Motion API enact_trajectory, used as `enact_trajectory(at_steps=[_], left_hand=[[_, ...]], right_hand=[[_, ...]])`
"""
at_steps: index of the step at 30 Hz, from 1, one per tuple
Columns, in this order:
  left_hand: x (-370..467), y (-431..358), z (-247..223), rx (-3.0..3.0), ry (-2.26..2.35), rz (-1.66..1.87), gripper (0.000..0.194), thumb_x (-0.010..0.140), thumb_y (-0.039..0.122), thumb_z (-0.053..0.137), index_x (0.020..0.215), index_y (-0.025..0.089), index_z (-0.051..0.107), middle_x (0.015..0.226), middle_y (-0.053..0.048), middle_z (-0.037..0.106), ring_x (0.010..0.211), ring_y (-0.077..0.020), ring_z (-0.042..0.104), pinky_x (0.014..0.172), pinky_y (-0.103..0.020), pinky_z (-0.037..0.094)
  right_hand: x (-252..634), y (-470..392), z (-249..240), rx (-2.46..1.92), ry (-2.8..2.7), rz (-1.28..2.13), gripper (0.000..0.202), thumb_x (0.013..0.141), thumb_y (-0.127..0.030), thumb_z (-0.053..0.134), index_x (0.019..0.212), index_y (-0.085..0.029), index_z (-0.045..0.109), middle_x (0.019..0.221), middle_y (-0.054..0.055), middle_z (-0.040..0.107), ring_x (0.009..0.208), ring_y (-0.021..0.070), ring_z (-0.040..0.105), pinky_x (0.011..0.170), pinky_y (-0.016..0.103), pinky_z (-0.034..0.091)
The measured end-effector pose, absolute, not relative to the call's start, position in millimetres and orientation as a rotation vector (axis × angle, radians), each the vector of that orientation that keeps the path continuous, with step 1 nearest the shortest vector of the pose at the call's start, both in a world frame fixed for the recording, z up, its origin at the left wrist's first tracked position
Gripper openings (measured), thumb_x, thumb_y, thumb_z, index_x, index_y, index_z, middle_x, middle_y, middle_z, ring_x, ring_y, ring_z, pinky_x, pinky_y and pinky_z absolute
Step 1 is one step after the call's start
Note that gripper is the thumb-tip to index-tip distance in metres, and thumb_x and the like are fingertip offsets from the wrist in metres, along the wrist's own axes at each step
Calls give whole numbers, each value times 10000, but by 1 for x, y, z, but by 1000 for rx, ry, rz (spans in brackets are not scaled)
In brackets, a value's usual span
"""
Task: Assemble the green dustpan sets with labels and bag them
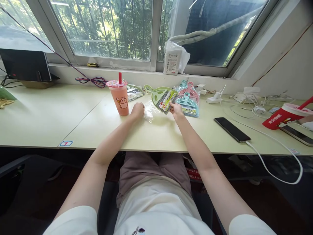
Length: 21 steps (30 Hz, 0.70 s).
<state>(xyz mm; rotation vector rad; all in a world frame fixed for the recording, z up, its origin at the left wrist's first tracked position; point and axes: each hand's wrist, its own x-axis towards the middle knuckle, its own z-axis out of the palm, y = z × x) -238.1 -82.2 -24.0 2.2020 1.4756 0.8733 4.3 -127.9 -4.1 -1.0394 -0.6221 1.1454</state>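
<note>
A green dustpan-and-brush set [160,97] with a printed label is held by its lower right corner in my right hand [176,109], tilted above the table. My left hand [138,110] is closed at the left edge of a clear plastic bag [151,112], which lies crumpled on the table. Just left of that hand stands a pink drink cup [119,98] with a red straw. Behind my right hand lie several packaged sets, a pink one [190,93] and blue ones [187,105] among them. Another wrapped green set [134,92] rests behind my left hand.
A black phone [232,129] with a white cable lies on the table [85,130] at the right. Beyond it are tangled cables, a red cup [281,117] and another person's hand [307,124]. A tablet [25,65] stands at the back left. A box [172,62] sits on the sill.
</note>
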Motion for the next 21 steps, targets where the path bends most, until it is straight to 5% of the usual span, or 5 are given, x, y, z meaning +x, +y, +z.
enact_trajectory(at_steps=[5, 11, 15, 18, 21], left_hand=[[-228, -101, -20, 2378, 1678, 720, 438, 857, 289, 657, 1257, 119, 712, 1200, -223, 726, 1181, -376, 669, 1067, -487, 497], [-212, -111, -12, 2539, 824, 384, 374, 744, 141, 667, 1065, 269, 811, 1225, -30, 783, 1160, -247, 709, 1026, -315, 517], [-204, -124, -3, 2563, 818, 371, 558, 792, 94, 537, 1282, 266, 742, 1090, -24, 812, 1026, -219, 723, 970, -311, 518], [-196, -139, -1, 2630, 1047, 408, 593, 938, 301, 527, 1520, 192, 554, 995, -85, 790, 1012, -288, 699, 1007, -394, 491], [-189, -150, -2, 2752, 1077, 394, 788, 878, 582, 661, 1545, 183, 529, 1164, -156, 732, 1148, -370, 647, 1078, -468, 436]], right_hand=[[3, -125, -6, -1029, -655, 1146, 143, 938, -58, 634, 891, -190, 664, 725, -34, 751, 692, 113, 734, 872, 310, 660], [4, -127, -5, -1063, -674, 1136, 137, 952, -77, 631, 883, -189, 671, 766, -21, 759, 716, 113, 737, 885, 290, 645], [5, -129, -2, -1072, -672, 1116, 139, 958, -83, 625, 884, -188, 676, 769, -14, 758, 738, 124, 741, 894, 306, 646], [5, -131, 2, -1071, -656, 1116, 141, 960, -82, 625, 875, -185, 672, 772, -9, 757, 738, 130, 741, 880, 310, 650], [6, -132, 4, -1057, -629, 1126, 169, 973, -73, 599, 857, -180, 660, 762, -13, 751, 714, 117, 727, 871, 293, 648]])
